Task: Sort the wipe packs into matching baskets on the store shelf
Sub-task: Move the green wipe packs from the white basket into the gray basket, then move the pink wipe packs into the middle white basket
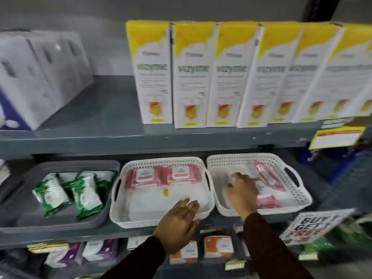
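Three baskets stand side by side on the middle shelf. The grey basket (24, 200) at the left holds green wipe packs (86, 194). In the middle white basket (159, 219), two pink wipe packs (163, 175) lie along its back. The right white basket (296, 190) holds more pink packs (268, 174). My left hand (177, 222) rests flat on the middle basket's front rim, fingers together, holding nothing. My right hand (242, 192) reaches down inside the right basket over a pink pack (267, 201); whether its fingers grip it is hidden.
Tall yellow-and-white boxes (221, 77) line the upper shelf, with white tissue packs (38, 77) at its left. A "buy get free" sign (314, 226) hangs from the shelf edge at the right. Small orange and purple boxes (218, 246) sit on the shelf below.
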Demonstrator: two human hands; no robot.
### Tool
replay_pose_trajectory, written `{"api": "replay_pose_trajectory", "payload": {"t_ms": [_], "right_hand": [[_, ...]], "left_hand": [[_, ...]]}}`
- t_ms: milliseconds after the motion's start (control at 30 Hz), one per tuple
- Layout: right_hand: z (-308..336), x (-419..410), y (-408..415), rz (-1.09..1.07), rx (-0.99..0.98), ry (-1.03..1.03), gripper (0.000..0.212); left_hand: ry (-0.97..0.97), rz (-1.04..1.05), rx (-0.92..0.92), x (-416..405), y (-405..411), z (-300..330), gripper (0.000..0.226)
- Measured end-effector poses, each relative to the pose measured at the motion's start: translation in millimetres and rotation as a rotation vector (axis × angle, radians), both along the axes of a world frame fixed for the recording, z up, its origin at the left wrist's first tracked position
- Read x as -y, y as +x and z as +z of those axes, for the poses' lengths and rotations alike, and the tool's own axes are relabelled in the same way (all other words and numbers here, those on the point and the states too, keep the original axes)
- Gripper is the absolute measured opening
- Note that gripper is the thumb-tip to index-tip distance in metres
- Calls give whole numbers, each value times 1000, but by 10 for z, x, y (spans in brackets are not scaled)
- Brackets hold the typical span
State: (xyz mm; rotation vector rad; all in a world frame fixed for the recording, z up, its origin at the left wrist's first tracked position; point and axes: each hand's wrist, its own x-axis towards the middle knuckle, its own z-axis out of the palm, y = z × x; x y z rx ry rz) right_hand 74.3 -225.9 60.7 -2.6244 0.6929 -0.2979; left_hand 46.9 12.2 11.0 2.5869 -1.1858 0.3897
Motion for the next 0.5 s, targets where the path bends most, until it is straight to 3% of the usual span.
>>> {"api": "replay_pose_trajectory", "payload": {"t_ms": [100, 200, 300, 433, 500], "right_hand": [[-124, 608, -94, -173, -183, 55, 54], [-267, 977, -108, -161, -188, 199, 68], [-233, 1059, -114, -145, -199, 199, 75], [-191, 989, -141, -104, -50, 201, 75], [-160, 895, -175, -68, 64, 234, 71]], "left_hand": [[10, 1, -2, 294, -86, -87, 48], [32, 47, -11, 402, -167, -110, 48], [51, 107, -2, 347, -226, -61, 48], [53, 206, -26, 125, -271, -46, 65], [37, 249, -21, -15, -281, -44, 57]]}}
